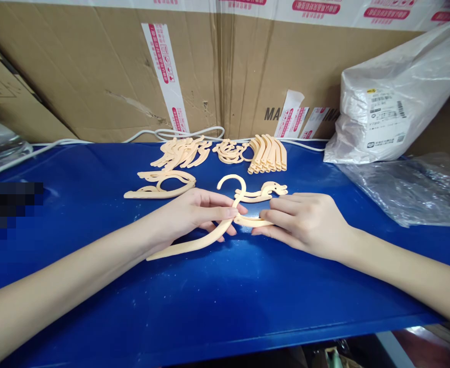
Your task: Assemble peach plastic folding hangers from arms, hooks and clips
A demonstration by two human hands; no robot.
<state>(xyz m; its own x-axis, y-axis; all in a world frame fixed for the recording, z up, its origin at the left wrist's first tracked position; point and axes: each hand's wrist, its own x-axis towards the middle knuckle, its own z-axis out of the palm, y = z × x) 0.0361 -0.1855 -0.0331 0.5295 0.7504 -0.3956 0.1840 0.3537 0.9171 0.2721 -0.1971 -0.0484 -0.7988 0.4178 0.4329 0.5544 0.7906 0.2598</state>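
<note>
A peach plastic hanger (247,193) lies on the blue table (209,296), its hook curling up toward the far side. My left hand (194,212) pinches the hanger's long left arm, which sticks out below my wrist. My right hand (305,221) grips the hanger's right-hand piece near the centre joint, fingers closed on it. The two hands almost touch at the middle of the hanger.
An assembled hanger (161,184) lies behind my left hand. Piles of loose hanger parts (225,152) sit at the back beside a white cable (56,145). Cardboard boxes (105,66) form the back wall. Plastic bags (393,102) lie at the right.
</note>
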